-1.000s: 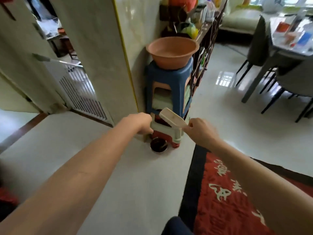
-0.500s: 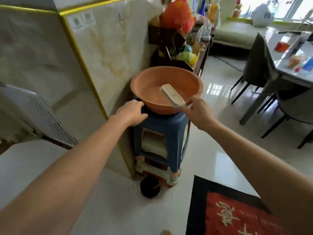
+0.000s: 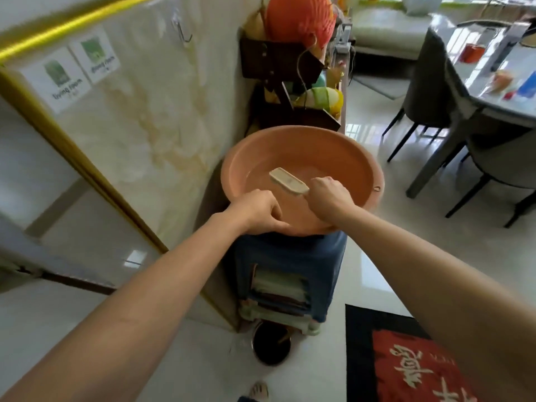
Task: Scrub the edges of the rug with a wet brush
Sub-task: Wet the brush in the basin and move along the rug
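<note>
An orange basin (image 3: 342, 152) with a little water stands on a stack of plastic stools (image 3: 290, 265). My right hand (image 3: 329, 195) grips the handle of a cream scrub brush (image 3: 288, 181), whose head is down inside the basin. On the basin's near rim, my left hand (image 3: 259, 211) has its fingers curled over the edge. The red rug (image 3: 406, 364) with a black border and white characters lies on the floor at the lower right.
A marble wall corner with a gold strip (image 3: 87, 169) is on the left. A dark shelf (image 3: 290, 82) with clutter stands behind the basin. A small dark bowl (image 3: 271, 343) sits on the floor by the stools. Dining table (image 3: 493, 91) and chairs are at right.
I have risen and stepped closer to the basin. The brush went from above the rim down into the basin. My left hand moved from the stool top onto the basin's rim.
</note>
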### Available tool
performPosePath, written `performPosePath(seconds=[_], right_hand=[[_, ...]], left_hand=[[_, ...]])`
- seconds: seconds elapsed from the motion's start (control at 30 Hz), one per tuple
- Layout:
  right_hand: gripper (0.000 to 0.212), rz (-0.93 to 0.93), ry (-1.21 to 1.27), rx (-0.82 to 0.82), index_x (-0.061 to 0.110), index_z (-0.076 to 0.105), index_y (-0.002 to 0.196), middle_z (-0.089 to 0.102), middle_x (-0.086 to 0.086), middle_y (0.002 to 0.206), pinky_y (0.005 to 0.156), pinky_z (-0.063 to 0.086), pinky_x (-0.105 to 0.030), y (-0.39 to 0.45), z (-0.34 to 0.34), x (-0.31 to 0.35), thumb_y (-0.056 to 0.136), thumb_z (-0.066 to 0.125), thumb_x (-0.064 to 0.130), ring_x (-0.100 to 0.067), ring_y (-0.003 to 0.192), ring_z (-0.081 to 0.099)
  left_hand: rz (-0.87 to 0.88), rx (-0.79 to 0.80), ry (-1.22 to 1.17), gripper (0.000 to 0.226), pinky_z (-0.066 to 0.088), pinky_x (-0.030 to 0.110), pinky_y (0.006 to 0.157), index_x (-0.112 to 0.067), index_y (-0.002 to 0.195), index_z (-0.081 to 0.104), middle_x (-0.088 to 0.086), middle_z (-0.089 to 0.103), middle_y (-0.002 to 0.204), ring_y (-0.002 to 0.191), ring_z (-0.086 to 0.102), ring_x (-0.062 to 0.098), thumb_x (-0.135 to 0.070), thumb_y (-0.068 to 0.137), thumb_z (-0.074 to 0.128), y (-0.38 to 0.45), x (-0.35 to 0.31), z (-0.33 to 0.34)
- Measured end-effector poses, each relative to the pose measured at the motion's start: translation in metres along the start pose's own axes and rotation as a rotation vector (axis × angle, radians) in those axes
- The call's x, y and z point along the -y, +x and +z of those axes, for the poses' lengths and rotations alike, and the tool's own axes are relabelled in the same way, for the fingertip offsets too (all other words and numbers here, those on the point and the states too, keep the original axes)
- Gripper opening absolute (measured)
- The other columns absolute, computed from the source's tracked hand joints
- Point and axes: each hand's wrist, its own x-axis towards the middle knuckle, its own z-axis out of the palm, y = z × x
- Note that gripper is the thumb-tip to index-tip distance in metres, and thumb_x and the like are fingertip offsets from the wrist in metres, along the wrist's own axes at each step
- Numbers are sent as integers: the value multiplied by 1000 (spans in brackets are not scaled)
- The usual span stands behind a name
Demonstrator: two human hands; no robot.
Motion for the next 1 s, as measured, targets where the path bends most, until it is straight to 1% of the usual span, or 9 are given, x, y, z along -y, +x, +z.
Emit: performPosePath(seconds=[0.13, 0.33, 0.47, 0.57, 0.7, 0.77, 0.83, 0.9, 1.0], right_hand=[[21, 21, -34, 47, 4, 63, 108, 63, -17, 107, 67, 41, -32, 5, 13, 1, 97, 46, 11, -35, 96, 61], [21, -11, -126, 131, 2, 62, 102, 63, -15, 103, 65, 42, -33, 9, 14, 7, 93, 43, 2, -35, 93, 61], [21, -53, -126, 185, 5, 62, 98, 63, -12, 99, 63, 43, -33, 13, 17, 13, 92, 43, 0, -29, 81, 57], [15, -52, -81, 177, 8, 56, 85, 60, -11, 90, 60, 42, -32, 14, 17, 15, 95, 45, 6, -26, 72, 54], [22, -73, -20, 71, 6, 61, 90, 64, -11, 87, 63, 53, -38, 7, 5, 11, 99, 50, 23, -28, 75, 63], [26, -93, 11, -21, 8, 61, 88, 63, -6, 81, 59, 53, -33, 1, -2, 6, 99, 51, 30, -22, 68, 62], [24, -101, 50, -139, 9, 61, 88, 63, -4, 78, 57, 51, -29, -5, -14, 0, 100, 49, 27, -17, 62, 60], [20, -104, 71, -263, 10, 61, 94, 64, -4, 83, 62, 52, -30, -13, -28, -6, 102, 46, 21, -19, 67, 61], [15, -122, 136, -471, 10, 59, 106, 64, -2, 93, 69, 53, -34, -23, -38, -15, 100, 50, 21, -21, 78, 63]], left_hand=[[14, 16, -52, 40, 54, 30, 66, -24, 66, 76, -13, 68, 64, 69, 62, 6, -64, 67, 77, 5, 5, -2], [31, -12, -60, 40, 45, 25, 59, -26, 61, 74, -13, 64, 57, 63, 56, 4, -66, 66, 76, 5, 7, -2], [22, -27, -89, 39, 46, 24, 60, -27, 67, 76, -15, 68, 65, 69, 60, 4, -66, 66, 76, 3, 7, 3], [9, -42, -92, 38, 42, 22, 59, -27, 70, 76, -15, 69, 71, 73, 60, 2, -65, 68, 76, 2, 9, 5], [8, -26, -76, 34, 45, 26, 59, -24, 68, 76, -13, 68, 66, 70, 60, 6, -57, 74, 77, 1, 6, 3], [3, 4, -52, 40, 47, 32, 62, -18, 65, 74, -7, 66, 62, 66, 60, 12, -56, 74, 77, 1, 3, -1], [6, 41, -9, 46, 48, 38, 68, -15, 62, 70, -2, 67, 62, 67, 62, 18, -59, 73, 77, 3, 0, -5], [10, 77, 50, 44, 48, 34, 69, -19, 59, 66, -5, 64, 63, 68, 61, 16, -60, 73, 76, 4, -6, -11], [12, 120, 73, 41, 42, 28, 57, -23, 56, 59, -7, 56, 61, 60, 53, 13, -53, 79, 75, 5, -9, -18]])
